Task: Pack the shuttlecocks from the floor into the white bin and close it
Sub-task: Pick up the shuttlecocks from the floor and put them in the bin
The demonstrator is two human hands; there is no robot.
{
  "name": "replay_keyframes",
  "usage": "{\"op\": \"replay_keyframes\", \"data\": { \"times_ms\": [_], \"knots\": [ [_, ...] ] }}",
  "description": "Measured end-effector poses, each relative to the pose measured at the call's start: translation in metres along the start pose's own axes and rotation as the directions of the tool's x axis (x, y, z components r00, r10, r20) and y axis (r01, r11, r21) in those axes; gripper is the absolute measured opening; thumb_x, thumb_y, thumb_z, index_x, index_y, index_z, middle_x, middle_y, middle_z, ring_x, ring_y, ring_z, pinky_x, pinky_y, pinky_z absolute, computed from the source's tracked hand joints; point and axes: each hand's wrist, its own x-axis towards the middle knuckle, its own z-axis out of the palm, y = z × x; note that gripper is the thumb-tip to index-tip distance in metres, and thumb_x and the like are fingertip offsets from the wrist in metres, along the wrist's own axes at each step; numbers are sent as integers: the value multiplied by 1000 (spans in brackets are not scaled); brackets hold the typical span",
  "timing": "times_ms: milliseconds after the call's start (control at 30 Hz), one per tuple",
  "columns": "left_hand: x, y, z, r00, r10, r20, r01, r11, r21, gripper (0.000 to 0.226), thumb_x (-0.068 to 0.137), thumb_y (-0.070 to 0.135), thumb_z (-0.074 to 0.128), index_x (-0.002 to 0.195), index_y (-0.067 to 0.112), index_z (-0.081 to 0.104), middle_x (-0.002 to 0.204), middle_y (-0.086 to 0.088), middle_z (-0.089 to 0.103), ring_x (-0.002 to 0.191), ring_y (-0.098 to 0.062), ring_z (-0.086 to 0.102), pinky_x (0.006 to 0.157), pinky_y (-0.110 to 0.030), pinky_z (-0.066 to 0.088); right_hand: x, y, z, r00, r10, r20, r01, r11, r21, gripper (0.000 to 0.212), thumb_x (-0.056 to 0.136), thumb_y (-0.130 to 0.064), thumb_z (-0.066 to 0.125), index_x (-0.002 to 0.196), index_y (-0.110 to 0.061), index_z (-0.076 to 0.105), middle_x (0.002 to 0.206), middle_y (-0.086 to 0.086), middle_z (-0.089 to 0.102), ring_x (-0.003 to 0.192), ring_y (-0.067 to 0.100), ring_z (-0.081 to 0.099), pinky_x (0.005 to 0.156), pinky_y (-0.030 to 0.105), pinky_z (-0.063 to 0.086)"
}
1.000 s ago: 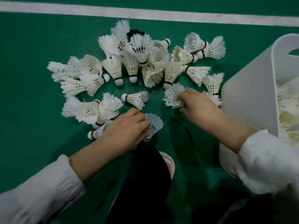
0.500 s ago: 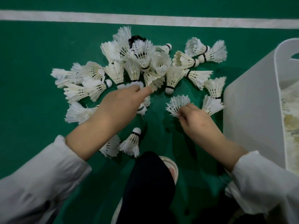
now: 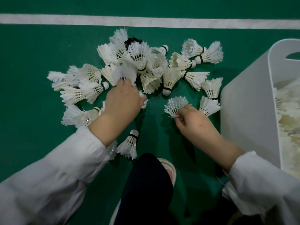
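Several white feather shuttlecocks [image 3: 146,65] lie heaped on the green floor. My left hand [image 3: 122,99] reaches into the pile and grips a shuttlecock [image 3: 125,73] by its base, feathers pointing away. My right hand [image 3: 194,120] pinches another shuttlecock [image 3: 176,104] at its cork end, just left of the white bin [image 3: 246,101]. The bin stands open at the right edge, with shuttlecocks inside. One loose shuttlecock [image 3: 129,144] lies near my left forearm.
A white court line [image 3: 146,21] runs across the floor beyond the pile. My dark trouser leg [image 3: 146,184] and a light shoe [image 3: 169,171] sit at the bottom centre, between my arms. No lid is in view.
My left hand let go of the shuttlecock it held near my knee, reached forward into the pile and closed on another one. My right hand stayed on its shuttlecock beside the bin.
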Motion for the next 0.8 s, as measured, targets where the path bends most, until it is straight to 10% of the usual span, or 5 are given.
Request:
{"op": "replay_keyframes", "data": {
  "times_ms": [267,600,800],
  "knots": [
    [0,17,0,989,-1,150,-3,1000,23,17,85,0,50,100,-1,58,110,-15,50,106,-30,46,66,-34,33,-5,-3,-22,984,-120,135,135,985,-107,30,94,-27,44,104,-13,68,105,5,59,94,25,59,83,39,49],
    [-43,59,-108,982,188,-24,-189,969,-161,35,92,36,48,71,9,53,64,-4,51,62,-21,52,57,-30,46,-74,5,-158,980,-191,-57,180,970,-164,29,92,-34,51,97,-16,73,100,7,67,89,24,61,77,30,44],
    [-70,107,-165,933,315,-174,-340,929,-144,40,97,25,33,63,8,45,55,-3,43,46,-14,38,42,-25,24,-149,51,-249,975,27,-220,-47,995,-85,24,87,-36,59,92,-17,73,97,5,68,83,28,63,76,35,50]
  ]
}}
